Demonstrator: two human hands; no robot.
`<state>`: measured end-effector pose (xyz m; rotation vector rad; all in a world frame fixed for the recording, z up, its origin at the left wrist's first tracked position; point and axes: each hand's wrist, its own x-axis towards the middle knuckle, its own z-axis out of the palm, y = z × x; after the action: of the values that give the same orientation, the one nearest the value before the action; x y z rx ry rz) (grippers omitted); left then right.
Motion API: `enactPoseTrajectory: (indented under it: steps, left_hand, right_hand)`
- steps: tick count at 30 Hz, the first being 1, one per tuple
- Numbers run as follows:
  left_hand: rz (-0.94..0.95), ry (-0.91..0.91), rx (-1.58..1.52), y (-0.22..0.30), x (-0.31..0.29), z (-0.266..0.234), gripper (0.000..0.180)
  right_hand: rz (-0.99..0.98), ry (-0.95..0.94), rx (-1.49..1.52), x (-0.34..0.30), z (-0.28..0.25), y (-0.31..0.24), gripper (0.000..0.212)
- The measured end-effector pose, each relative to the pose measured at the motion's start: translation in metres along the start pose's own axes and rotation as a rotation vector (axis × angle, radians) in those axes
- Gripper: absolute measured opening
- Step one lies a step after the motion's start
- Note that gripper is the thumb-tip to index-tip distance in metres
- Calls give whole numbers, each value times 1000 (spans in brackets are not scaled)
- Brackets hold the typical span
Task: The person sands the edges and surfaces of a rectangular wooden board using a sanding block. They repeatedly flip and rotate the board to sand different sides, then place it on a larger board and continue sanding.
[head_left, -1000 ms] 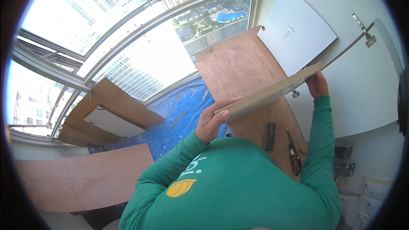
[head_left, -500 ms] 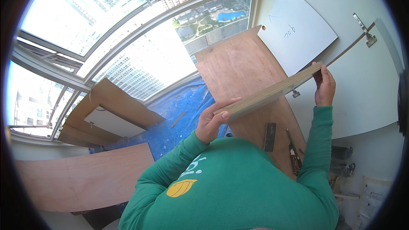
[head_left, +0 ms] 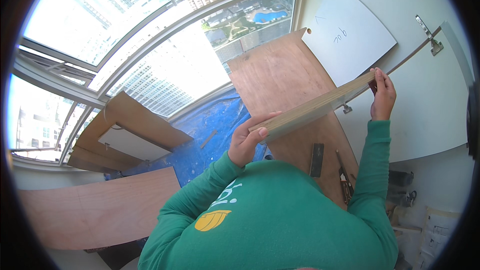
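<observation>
Panel [head_left: 316,103] is held in front of the wearer's chest, above the brown sheet [head_left: 277,77], with its long wooden edge uppermost and sloping from lower left to upper right. Left hand [head_left: 243,142] is clamped on the near end: thumb on the wearer's side, fingers reaching around the opposite side. Right hand [head_left: 383,97] is at the far end: fingers close together and bent, fingertips at the end corner; whether the thumb presses on the panel cannot be told. Both forearms are covered by green sleeves [head_left: 378,155]. On the brown sheet, right of the wearer's torso, a black block [head_left: 316,160] lies near a black-and-orange tool [head_left: 345,186]; a thin dark rod [head_left: 341,161] extends beside them. Upper right: white board [head_left: 350,35] with two round holes near its edge and handwritten marks on its face. Far right: white door [head_left: 425,105] fitted with a metal hinge [head_left: 436,47]; a second hinge [head_left: 347,109] shows just beneath the panel. Left of the brown sheet, blue sheeting [head_left: 215,120] covers the floor and carries a narrow strip [head_left: 208,139]. Beyond it, brown boards [head_left: 127,112] lean by the window [head_left: 175,95].
</observation>
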<state>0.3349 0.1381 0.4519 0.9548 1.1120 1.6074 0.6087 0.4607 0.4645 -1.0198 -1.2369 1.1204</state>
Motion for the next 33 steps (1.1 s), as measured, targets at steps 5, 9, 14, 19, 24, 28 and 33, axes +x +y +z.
enactPoseTrajectory:
  steps: [5,9,14,19,24,28,33]
  left_hand:
    - [5,-10,-13,0,0,0,50]
    - [0,1,0,0,1,-1,50]
    - [9,-2,0,0,1,-1,50]
    - [-2,11,10,0,1,0,50]
    - [-10,18,5,-1,0,0,51]
    - [-5,17,-4,0,0,0,51]
    - [-3,11,2,1,0,1,51]
  right_hand:
    - [32,-4,-87,10,-2,8,33]
    - [46,40,-69,8,-1,15,38]
    - [62,38,-73,3,-1,17,51]
    - [132,-9,-96,3,-2,15,59]
    - [172,-46,-134,3,-5,14,63]
    - [209,-69,-157,2,-7,12,67]
    - [258,-109,-209,4,-11,7,71]
